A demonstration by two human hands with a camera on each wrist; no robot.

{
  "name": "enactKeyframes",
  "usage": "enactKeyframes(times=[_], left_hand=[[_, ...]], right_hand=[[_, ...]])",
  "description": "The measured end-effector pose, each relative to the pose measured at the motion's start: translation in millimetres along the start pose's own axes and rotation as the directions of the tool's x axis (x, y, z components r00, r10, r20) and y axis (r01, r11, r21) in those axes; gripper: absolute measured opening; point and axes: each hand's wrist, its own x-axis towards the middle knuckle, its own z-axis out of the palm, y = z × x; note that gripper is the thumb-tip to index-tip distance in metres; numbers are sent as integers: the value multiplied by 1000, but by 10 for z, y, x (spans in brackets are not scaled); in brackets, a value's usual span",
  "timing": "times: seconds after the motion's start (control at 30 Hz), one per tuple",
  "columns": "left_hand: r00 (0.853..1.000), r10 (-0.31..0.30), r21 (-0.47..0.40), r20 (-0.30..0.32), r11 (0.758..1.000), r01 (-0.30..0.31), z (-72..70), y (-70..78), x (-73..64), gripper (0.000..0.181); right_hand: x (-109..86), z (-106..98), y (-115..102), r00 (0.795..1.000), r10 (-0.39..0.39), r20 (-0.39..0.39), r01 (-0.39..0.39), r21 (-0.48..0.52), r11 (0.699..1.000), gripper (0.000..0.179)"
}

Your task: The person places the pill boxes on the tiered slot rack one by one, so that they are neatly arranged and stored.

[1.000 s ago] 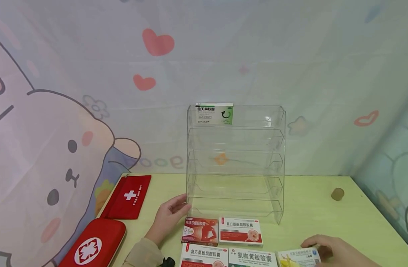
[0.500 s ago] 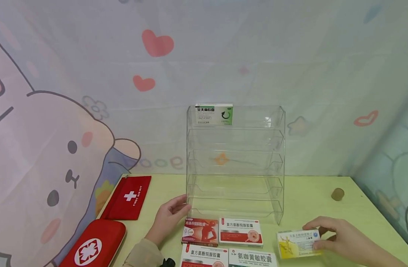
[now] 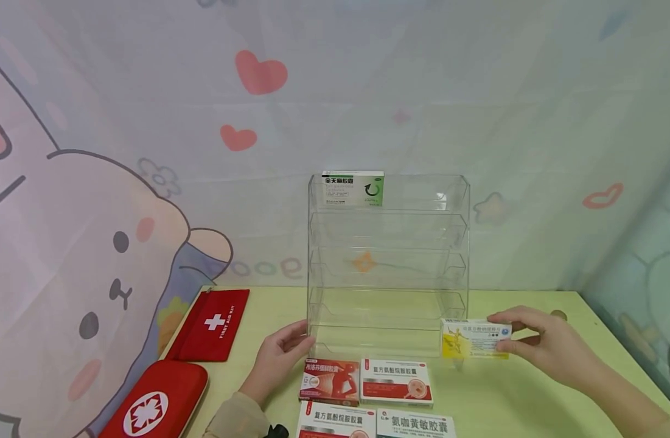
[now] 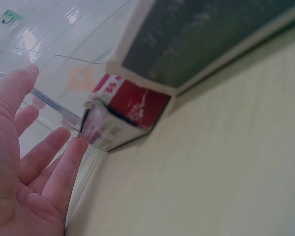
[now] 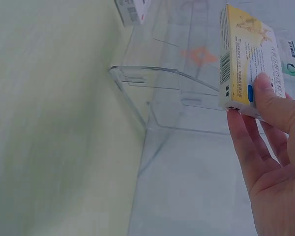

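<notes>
My right hand (image 3: 548,344) pinches a yellow and white medicine box (image 3: 474,339), thumb on its front face. The box is held upright and overlaps the lower right corner of a clear acrylic tiered rack (image 3: 386,310). In the right wrist view, the box (image 5: 250,59) is beside the rack's clear panels. My left hand (image 3: 277,359) touches the rack's left side with relaxed fingers; in the left wrist view its fingertips are right at the panel's edge. A white and green medicine box (image 3: 353,188) stands at the left of the top tier.
Before the rack lie a red medicine box (image 3: 329,380), two red and white boxes (image 3: 396,382) and a white and green one (image 3: 414,424). A red first aid pouch (image 3: 211,325) and red hard case (image 3: 154,398) sit left. A round brown spot (image 3: 558,314) is behind my right hand.
My right hand has lifted the yellow and white box from the front right of the table and brought it up and leftward to the rack. My left hand stays at the rack.
</notes>
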Motion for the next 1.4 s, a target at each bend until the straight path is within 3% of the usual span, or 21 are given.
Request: enactKeyframes(times=[0.23,0.43,0.67,0.87,1.13,1.4], left_hand=[[1000,-8,-14,-6,1000,8,8,-19,3,51],[1000,1,-23,2,1000,0,-4,-20,6,51],[1000,-9,-35,5,999,9,-2,-9,2,52],[1000,-11,-30,10,999,12,-11,-5,4,56],[1000,-1,-25,2,1000,1,-26,1,15,50],[1000,-1,-28,7,1000,1,-13,-48,32,54]], right_hand=[[294,-93,-115,995,80,-64,-85,-82,993,43],[530,-168,-228,993,30,-116,-40,-88,995,46],[827,-315,-439,990,34,-137,-47,-97,994,44],[1143,-437,-584,979,-33,-201,8,-123,992,46],[1560,-490,-749,975,-25,-221,-17,-183,983,42],[1898,-572,-819,971,24,-238,-59,-139,989,42]])
